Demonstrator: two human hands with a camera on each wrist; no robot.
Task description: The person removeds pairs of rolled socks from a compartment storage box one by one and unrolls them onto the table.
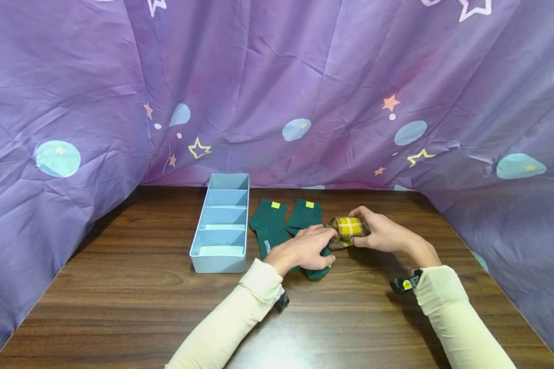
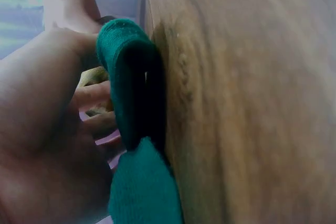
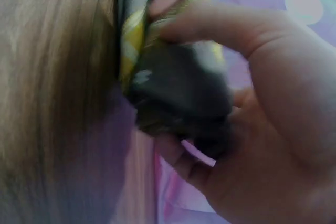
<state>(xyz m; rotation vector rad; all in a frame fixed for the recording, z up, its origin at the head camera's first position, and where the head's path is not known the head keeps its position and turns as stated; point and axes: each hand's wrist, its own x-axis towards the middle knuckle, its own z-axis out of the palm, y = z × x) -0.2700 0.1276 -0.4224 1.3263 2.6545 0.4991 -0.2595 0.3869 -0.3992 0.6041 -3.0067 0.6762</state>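
Note:
A rolled yellow-and-brown plaid sock (image 1: 348, 227) is held just above the wooden table (image 1: 134, 287), right of centre. My right hand (image 1: 374, 233) grips its right end, thumb and fingers curled round the roll (image 3: 178, 87). The fingertips of my left hand (image 1: 320, 240) pinch the roll's left end while the hand lies over the lower part of a dark green sock (image 1: 307, 215). That green sock (image 2: 131, 93) shows folded against the table beside my left palm (image 2: 47, 145). A second green sock (image 1: 270, 228) lies flat just to the left.
A light blue divided organiser tray (image 1: 221, 225) with several compartments stands left of the socks. A purple star-patterned cloth (image 1: 277, 87) closes in the back and both sides of the table.

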